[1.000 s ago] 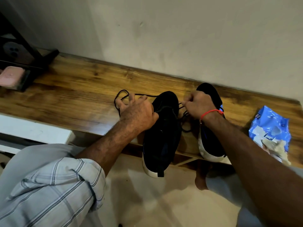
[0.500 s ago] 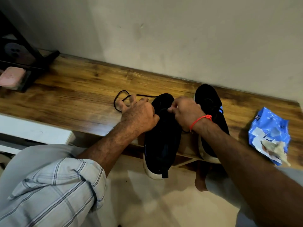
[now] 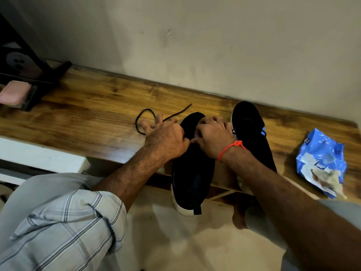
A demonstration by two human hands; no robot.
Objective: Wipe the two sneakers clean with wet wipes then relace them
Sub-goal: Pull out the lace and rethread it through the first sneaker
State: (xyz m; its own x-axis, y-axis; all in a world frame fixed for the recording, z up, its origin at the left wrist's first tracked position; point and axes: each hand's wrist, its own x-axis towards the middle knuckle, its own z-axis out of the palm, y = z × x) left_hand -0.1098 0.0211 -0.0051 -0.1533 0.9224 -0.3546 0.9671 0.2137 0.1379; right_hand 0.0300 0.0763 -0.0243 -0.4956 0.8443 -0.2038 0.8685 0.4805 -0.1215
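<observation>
1. Black metal stand [image 3: 29, 61] with a pink block [image 3: 14, 92] on its lower ledge: far to the left of both hands, at the bench end, well apart from the work.

2. Brown wood-grain bench [image 3: 88, 118]: work surface under both hands, against the wall.

3. Thin black shoelace [image 3: 144, 118]: loose loop and free end lying on the bench just beyond the left hand, the slack apparently fed out there so it does not tangle while threading.

4. Left hand [image 3: 166, 140]: fingers curled, thumb and forefinger seemingly pinching the lace at the sneaker's throat; the exact contact is hidden.

5. Black low-top sneaker with white sole [image 3: 192, 173]: beneath both hands, heel overhanging the bench edge toward the person, probably to bring the eyelets within reach.

6. Right hand [image 3: 214, 137], red thread at the wrist: fingers curled over the same sneaker's opening, meeting the left; gripping the lace or tongue, which one cannot be told.

7. Second black sneaker with blue trim [image 3: 252, 133]: just right of the right hand, lace visible at its throat.

8. Blue wet-wipe packet [image 3: 320, 163] with a crumpled used wipe [image 3: 326, 177]: well to the right, set aside; wiping is judged finished, relacing underway.
</observation>
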